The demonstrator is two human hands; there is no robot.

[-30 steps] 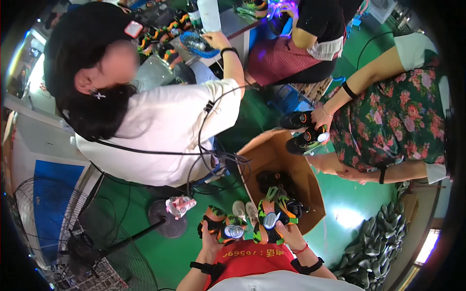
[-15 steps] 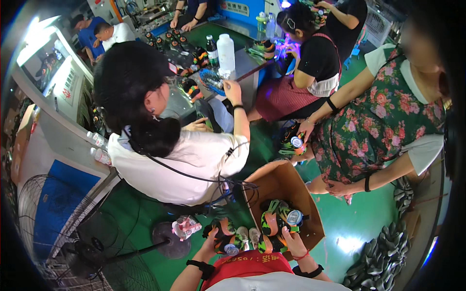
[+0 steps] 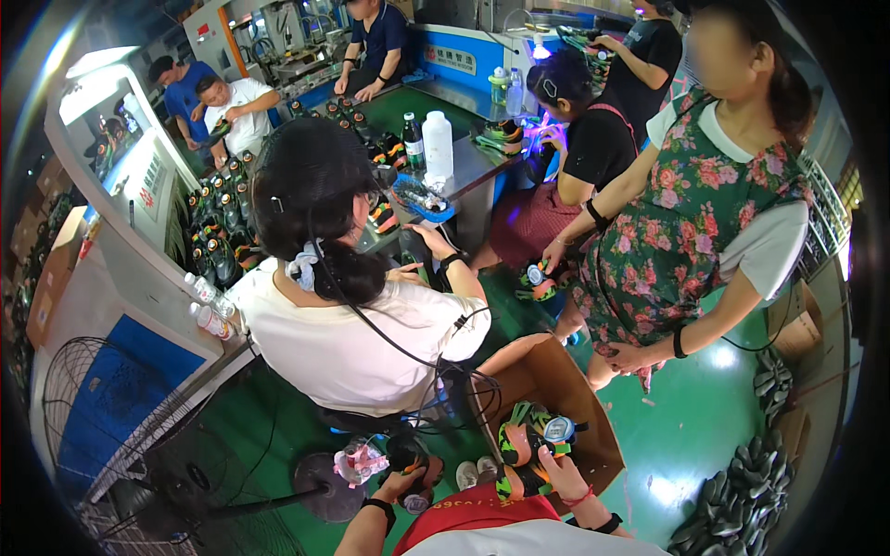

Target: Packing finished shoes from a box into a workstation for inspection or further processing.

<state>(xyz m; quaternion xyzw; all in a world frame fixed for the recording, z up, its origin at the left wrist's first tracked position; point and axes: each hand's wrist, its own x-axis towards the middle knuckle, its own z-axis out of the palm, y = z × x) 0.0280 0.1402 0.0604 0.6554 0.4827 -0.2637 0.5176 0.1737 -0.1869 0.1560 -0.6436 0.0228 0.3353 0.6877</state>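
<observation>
Nearest is the person in a red apron (image 3: 468, 516), and each grip is full. The left hand (image 3: 400, 484) has its fingers closed around dark footwear (image 3: 414, 454) with orange parts; it is blurred, so I cannot tell if this is one shoe or two. The right hand (image 3: 564, 473) holds green shoes (image 3: 521, 434) with orange, and a pale disc (image 3: 558, 429) sits on them. They are at the left side of the box (image 3: 598, 422), toward its nearest corner; I cannot tell how deep they reach. The dark footwear is outside the box, on its left, just beside a pink bundle (image 3: 360, 461) at the fan base (image 3: 329, 500). On the floor (image 3: 640, 435), to the right, lies a dark pile (image 3: 737, 500).

Beyond the box, a co-worker in a flowered apron (image 3: 686, 204) has a shoe (image 3: 536, 280) in one hand. On the left, another in a white shirt (image 3: 362, 343) is by the worktop (image 3: 475, 171). Along its near edge lies a blue tray (image 3: 440, 216), with a white bottle (image 3: 438, 148) and a dark bottle (image 3: 413, 144) just behind.
</observation>
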